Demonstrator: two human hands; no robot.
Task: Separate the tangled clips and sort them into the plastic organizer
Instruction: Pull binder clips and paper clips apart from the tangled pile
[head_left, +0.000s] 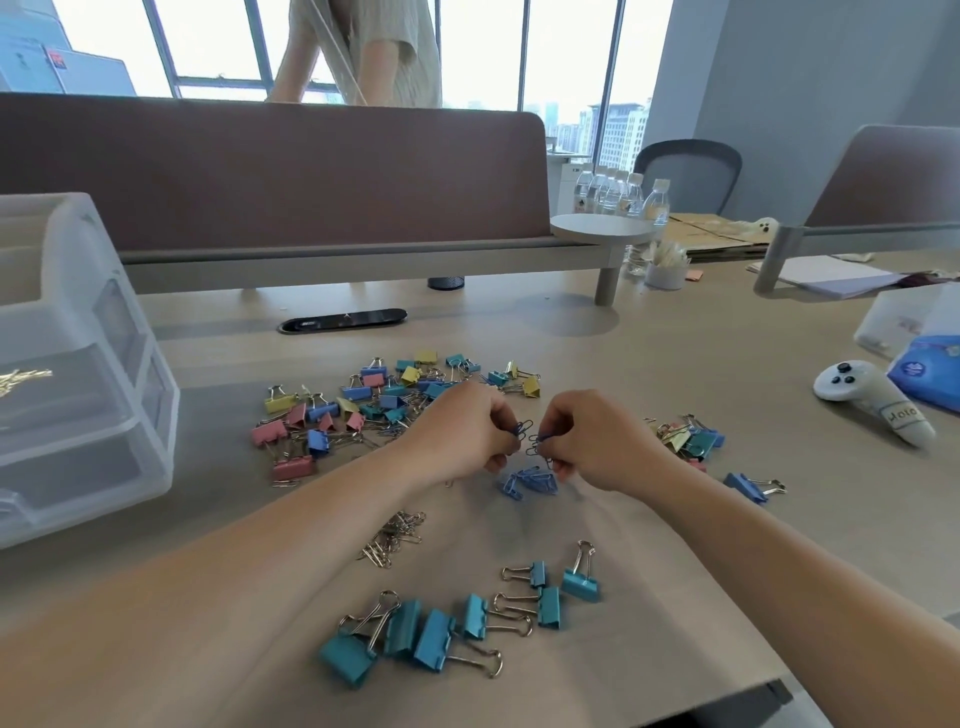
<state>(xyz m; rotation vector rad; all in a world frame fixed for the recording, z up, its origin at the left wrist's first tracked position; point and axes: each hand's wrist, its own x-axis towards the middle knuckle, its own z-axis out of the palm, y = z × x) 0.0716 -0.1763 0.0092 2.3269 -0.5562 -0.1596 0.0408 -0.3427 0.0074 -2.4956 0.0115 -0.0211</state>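
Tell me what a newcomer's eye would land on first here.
First the two hands at the centre, left hand and right hand, each pinching blue paper clips. Behind them sprawls a multicoloured heap of binder clips; a group of teal binder clips lies nearest the camera, and the plastic organizer stands far left.

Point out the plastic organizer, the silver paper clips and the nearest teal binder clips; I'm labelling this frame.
plastic organizer (150, 374): head view, right side wall.
silver paper clips (393, 535): head view, middle of the pile.
teal binder clips (434, 639): head view, body of a central clip.
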